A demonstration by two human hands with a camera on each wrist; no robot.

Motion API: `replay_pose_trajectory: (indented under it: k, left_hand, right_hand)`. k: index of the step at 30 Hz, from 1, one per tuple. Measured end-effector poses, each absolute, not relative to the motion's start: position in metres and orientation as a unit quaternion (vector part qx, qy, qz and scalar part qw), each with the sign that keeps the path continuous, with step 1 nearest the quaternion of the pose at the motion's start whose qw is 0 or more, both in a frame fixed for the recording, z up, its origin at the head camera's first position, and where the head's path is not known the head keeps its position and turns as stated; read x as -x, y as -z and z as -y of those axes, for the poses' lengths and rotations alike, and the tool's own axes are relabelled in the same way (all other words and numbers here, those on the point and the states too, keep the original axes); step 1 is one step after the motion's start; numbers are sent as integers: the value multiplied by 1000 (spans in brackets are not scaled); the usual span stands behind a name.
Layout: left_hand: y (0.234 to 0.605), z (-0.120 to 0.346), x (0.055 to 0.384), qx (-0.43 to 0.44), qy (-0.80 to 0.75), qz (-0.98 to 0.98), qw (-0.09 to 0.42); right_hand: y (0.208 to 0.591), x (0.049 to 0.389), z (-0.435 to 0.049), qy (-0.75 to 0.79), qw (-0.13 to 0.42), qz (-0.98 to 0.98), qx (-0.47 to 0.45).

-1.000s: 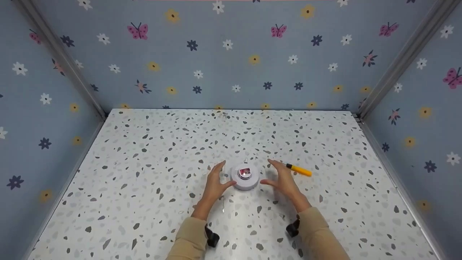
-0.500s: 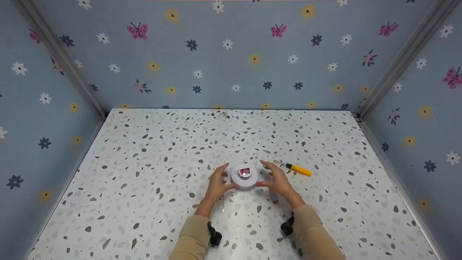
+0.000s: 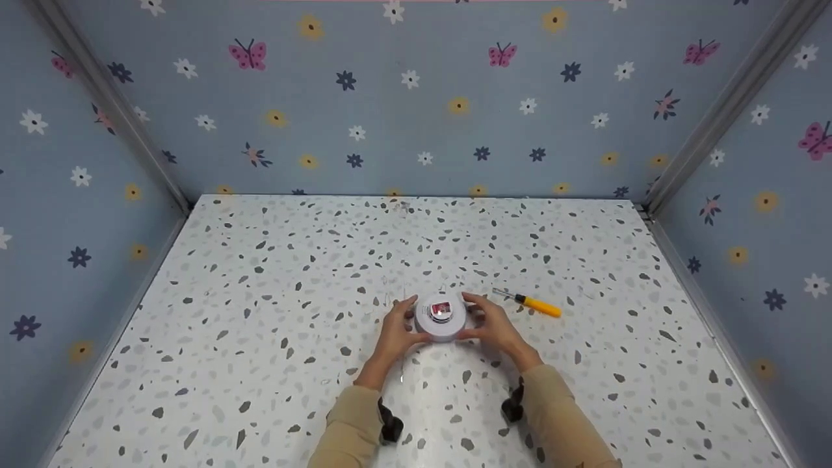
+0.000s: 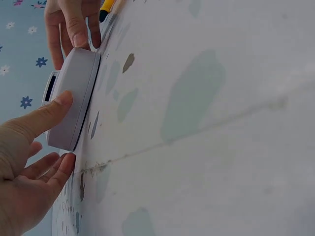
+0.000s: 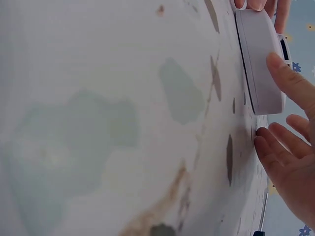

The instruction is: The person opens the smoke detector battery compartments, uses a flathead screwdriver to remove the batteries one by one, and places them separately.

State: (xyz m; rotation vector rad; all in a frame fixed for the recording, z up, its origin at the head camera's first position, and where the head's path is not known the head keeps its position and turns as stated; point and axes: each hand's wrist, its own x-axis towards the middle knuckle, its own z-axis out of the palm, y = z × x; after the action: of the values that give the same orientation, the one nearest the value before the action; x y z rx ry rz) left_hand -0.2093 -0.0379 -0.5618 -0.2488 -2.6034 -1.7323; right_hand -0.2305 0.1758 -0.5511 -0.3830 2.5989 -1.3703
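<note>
A round white smoke detector [image 3: 441, 328] with a red label on its raised centre lies on the speckled tabletop [image 3: 312, 364]. My left hand [image 3: 394, 336] cups its left side, with the thumb along the near wall and the fingers bent around the side. On the opposite side my right hand [image 3: 493, 326] does the same, its thumb at the near wall and index fingertip at the far right rim. Both wrist views show each thumb [image 4: 59, 101] over the white side wall and the lower fingers [image 5: 275, 142] close beside it. The detector's base sits at the table surface.
A screwdriver [image 3: 538, 305] with a yellow handle and thin metal shaft lies right of the right hand. Blue flower-patterned panels [image 3: 416, 97] stand behind the table and on both sides, with grey metal posts [image 3: 117, 107] at the corners.
Both hands have moved inward, from standing apart on either side of the smoke detector to closing around it. The detector and the screwdriver stay in place.
</note>
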Motion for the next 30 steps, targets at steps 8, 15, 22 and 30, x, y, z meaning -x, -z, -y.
replay_pose_trajectory:
  k: [8, 15, 22, 30]
  left_hand:
    - [565, 36, 209, 97, 545, 833, 3]
    - [568, 34, 210, 93, 540, 836, 4]
    - [567, 33, 208, 89, 541, 836, 3]
    - [566, 34, 206, 93, 557, 825, 2]
  right_hand:
    - [555, 232, -172, 457, 87, -872, 156]
    - [553, 232, -170, 454, 92, -873, 150]
    - [553, 231, -170, 455, 92, -873, 149]
    - [554, 228, -172, 457, 102, -872, 139]
